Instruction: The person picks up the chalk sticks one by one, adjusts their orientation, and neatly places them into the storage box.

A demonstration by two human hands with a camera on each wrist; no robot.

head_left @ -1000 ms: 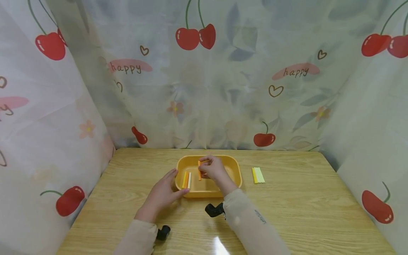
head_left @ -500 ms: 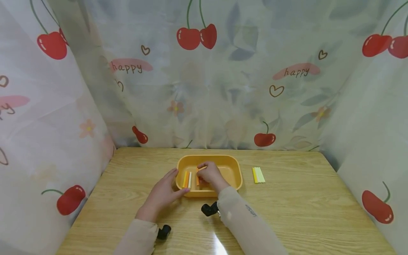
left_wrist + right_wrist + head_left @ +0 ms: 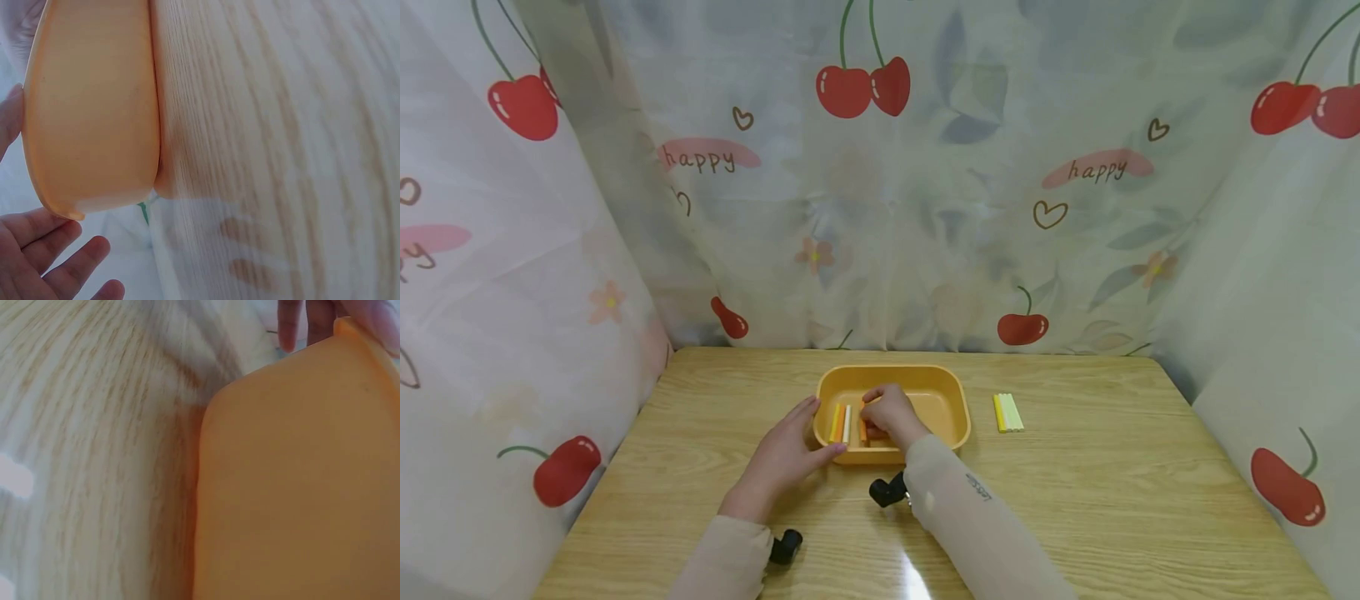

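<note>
In the head view a shallow orange-yellow tray [image 3: 946, 407] stands on the table. My right hand [image 3: 895, 415] reaches into it and pinches a slim orange stick [image 3: 863, 433], chalk-like in shape, partly hidden by the fingers. To its left, side by side, lie a yellow stick [image 3: 834, 423], another orange stick [image 3: 841, 423] and a white stick [image 3: 847, 425]. My left hand [image 3: 781, 457] spans the tray's left near corner, thumb on the near rim and fingers at the left side. The left wrist view shows its fingers [image 3: 53, 240] loosely extended, touching the rim.
Right of the tray, a yellow stick [image 3: 999, 414] lies against several pale yellow-green sticks [image 3: 1012, 412]. The wooden table [image 3: 1112, 483] is bounded by a patterned curtain [image 3: 880, 208] at the back and sides. A black wrist-camera mount [image 3: 889, 490] sits under the right wrist.
My right hand has moved left and slightly nearer, lowering the orange stick into the tray beside the row of sticks. The left hand and the tray have stayed put.
</note>
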